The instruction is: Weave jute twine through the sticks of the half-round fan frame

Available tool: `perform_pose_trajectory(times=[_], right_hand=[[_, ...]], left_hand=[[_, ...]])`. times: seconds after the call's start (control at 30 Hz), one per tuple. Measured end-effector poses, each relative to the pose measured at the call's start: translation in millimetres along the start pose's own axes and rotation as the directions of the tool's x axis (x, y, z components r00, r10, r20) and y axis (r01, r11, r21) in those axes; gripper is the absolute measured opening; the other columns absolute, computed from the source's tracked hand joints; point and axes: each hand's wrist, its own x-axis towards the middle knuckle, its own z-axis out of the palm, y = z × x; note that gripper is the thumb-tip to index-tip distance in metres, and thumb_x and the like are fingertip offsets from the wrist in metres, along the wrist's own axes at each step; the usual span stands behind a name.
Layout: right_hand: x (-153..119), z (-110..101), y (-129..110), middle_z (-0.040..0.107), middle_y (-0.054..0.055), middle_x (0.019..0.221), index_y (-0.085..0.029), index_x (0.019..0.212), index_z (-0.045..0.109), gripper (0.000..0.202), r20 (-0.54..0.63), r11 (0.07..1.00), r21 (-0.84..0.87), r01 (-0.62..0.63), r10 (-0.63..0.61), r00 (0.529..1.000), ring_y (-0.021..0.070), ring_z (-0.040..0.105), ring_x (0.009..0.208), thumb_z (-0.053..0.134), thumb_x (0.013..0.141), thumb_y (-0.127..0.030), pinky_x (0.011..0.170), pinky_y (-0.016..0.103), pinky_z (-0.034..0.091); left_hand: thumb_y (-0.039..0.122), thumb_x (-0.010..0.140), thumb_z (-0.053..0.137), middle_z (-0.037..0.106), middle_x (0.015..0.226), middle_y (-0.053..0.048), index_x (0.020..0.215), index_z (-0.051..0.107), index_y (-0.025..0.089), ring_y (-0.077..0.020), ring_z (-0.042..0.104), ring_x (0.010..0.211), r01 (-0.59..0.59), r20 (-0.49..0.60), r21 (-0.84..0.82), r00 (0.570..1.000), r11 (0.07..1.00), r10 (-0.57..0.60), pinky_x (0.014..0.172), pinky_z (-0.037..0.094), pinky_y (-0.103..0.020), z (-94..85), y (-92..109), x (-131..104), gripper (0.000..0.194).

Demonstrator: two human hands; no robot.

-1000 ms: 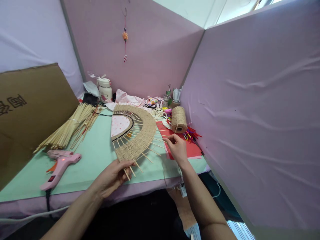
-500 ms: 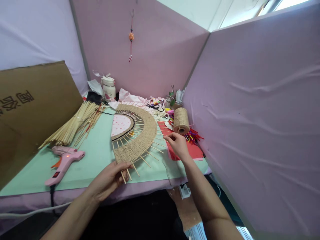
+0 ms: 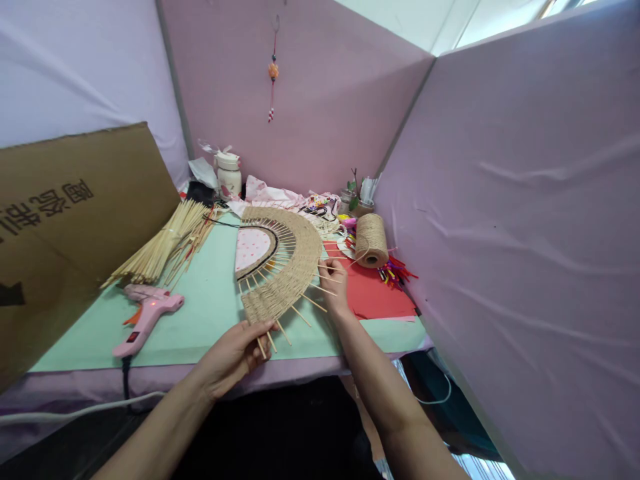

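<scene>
A half-round woven fan (image 3: 300,267) of twine over thin wooden sticks tilts above the table, its inner panel white with pink dots and edged in dark cord. At its lower left corner my left hand (image 3: 245,350) is closed, thumb on top, gripping the weave and stick ends. My right hand (image 3: 334,283) pinches at the outer right edge, among the bare stick tips. A strand of twine runs between that hand and the twine spool (image 3: 371,240) lying to the right; the fingertips partly hide it.
To the left are a pink glue gun (image 3: 147,317) with its light on, a bundle of wooden sticks (image 3: 157,247) and a cardboard sheet (image 3: 75,233). Red paper (image 3: 380,293) lies at right. A white bottle (image 3: 229,175) and cloth stand at the back, against pink partitions.
My right hand has moved left and down, from beyond the stick tips to the fan's outer edge. My left hand keeps its hold. The view has shifted slightly.
</scene>
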Motion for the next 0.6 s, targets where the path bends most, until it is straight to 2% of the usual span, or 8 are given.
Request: perform_pose_trajectory(times=[0.1,0.17,0.3,0.4,0.43,0.5,0.57,0.6], right_hand=[[-1,-5,3,0.046,-0.004,0.060,-0.019,0.066,0.050,0.034,0.042,1.000,-0.018,0.006,-0.005,0.999,0.0107,0.040,0.058,0.057,0.079,-0.050,0.057,0.023,0.036],[-1,-9,6,0.049,-0.004,0.060,-0.019,0.068,0.053,0.033,0.077,0.999,0.000,-0.037,0.037,0.996,0.0115,0.043,0.058,0.059,0.077,-0.050,0.057,0.024,0.037],[-2,-10,9,0.056,-0.001,0.065,-0.019,0.073,0.058,0.031,0.146,0.988,0.058,-0.143,0.133,0.980,0.0127,0.052,0.059,0.062,0.076,-0.049,0.056,0.025,0.043],[-2,-8,9,0.061,0.000,0.072,-0.019,0.077,0.058,0.030,0.199,0.970,0.140,-0.198,0.168,0.965,0.0137,0.058,0.062,0.061,0.077,-0.049,0.058,0.026,0.048],[-2,-7,9,0.062,0.000,0.073,-0.019,0.078,0.058,0.030,0.216,0.965,0.164,-0.207,0.169,0.962,0.0140,0.060,0.063,0.061,0.078,-0.049,0.058,0.027,0.049],[-2,-6,8,0.063,0.001,0.074,-0.020,0.079,0.057,0.030,0.234,0.958,0.192,-0.211,0.164,0.958,0.0144,0.061,0.063,0.062,0.078,-0.050,0.059,0.027,0.050],[-2,-6,8,0.064,0.001,0.074,-0.020,0.080,0.056,0.031,0.233,0.957,0.205,-0.203,0.154,0.960,0.0144,0.062,0.063,0.063,0.078,-0.050,0.059,0.027,0.051],[-2,-6,8,0.064,0.000,0.074,-0.020,0.080,0.055,0.031,0.231,0.957,0.212,-0.198,0.148,0.962,0.0143,0.062,0.064,0.064,0.077,-0.049,0.059,0.027,0.051]], left_hand=[[0.035,0.061,0.083,0.052,0.056,0.004,0.075,0.064,0.012,-0.0047,0.044,0.047,0.034,-0.040,-0.077,0.999,0.996,-0.037,0.047,0.039,-0.018,-3.2,-3,1,0.033],[0.034,0.060,0.084,0.054,0.058,0.004,0.073,0.061,0.013,-0.0047,0.044,0.047,0.018,-0.064,-0.058,0.998,0.998,-0.021,0.047,0.039,-0.018,-5.1,-3,0,0.034],[0.037,0.063,0.081,0.050,0.055,0.004,0.070,0.055,0.014,-0.0056,0.043,0.047,-0.023,-0.069,0.128,0.997,0.992,0.032,0.047,0.037,-0.018,-10.4,0,-4,0.035],[0.045,0.069,0.073,0.059,0.069,0.001,0.089,0.056,0.016,-0.0120,0.054,0.059,-0.086,-0.080,0.363,0.989,0.928,0.123,0.055,0.043,-0.023,-19.1,7,-10,0.039],[0.048,0.070,0.070,0.061,0.073,0.000,0.096,0.056,0.017,-0.0150,0.057,0.064,-0.108,-0.103,0.502,0.978,0.858,0.183,0.058,0.044,-0.025,-22.5,11,-13,0.043],[0.053,0.073,0.064,0.063,0.078,-0.002,0.103,0.055,0.018,-0.0211,0.061,0.073,-0.094,-0.156,0.803,0.920,0.589,0.360,0.064,0.046,-0.031,-27.2,21,-16,0.047],[0.055,0.076,0.058,0.065,0.089,-0.007,0.104,0.058,0.017,-0.0257,0.062,0.083,-0.032,-0.121,0.967,0.816,0.253,0.565,0.075,0.047,-0.037,-25.2,31,-17,0.046],[0.054,0.079,0.056,0.065,0.098,-0.010,0.105,0.059,0.017,-0.0272,0.062,0.090,-0.022,-0.066,0.992,0.760,0.127,0.646,0.081,0.046,-0.039,-20.6,37,-15,0.045]])
